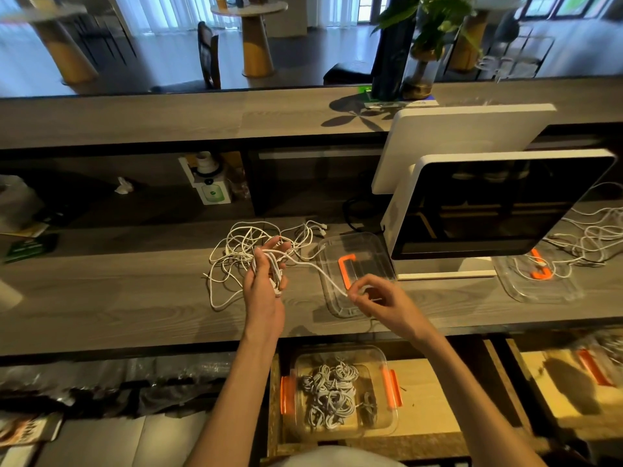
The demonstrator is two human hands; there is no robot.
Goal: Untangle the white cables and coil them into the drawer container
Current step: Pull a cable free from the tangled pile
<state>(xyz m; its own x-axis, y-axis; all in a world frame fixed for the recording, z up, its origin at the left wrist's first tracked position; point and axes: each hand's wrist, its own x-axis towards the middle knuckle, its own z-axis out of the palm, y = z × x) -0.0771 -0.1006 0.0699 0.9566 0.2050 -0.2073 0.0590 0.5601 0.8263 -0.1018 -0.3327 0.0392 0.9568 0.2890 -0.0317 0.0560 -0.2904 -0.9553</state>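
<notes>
A tangle of white cables (242,244) lies on the grey wooden counter. My left hand (264,281) is held upright above the counter with a white cable wound in loops around its fingers. The free strand (313,267) runs right to my right hand (374,299), which pinches its end over a clear lid (367,247). Below the counter, an open drawer holds a clear container (381,423) with orange clips, with several coiled white cables (332,396) inside.
A point-of-sale monitor (488,207) stands right of the lid. Further right, another clear lid (536,284) carries more loose white cables (593,237). A raised shelf runs along the back, with a potted plant (421,45). A second drawer (573,382) is open at right.
</notes>
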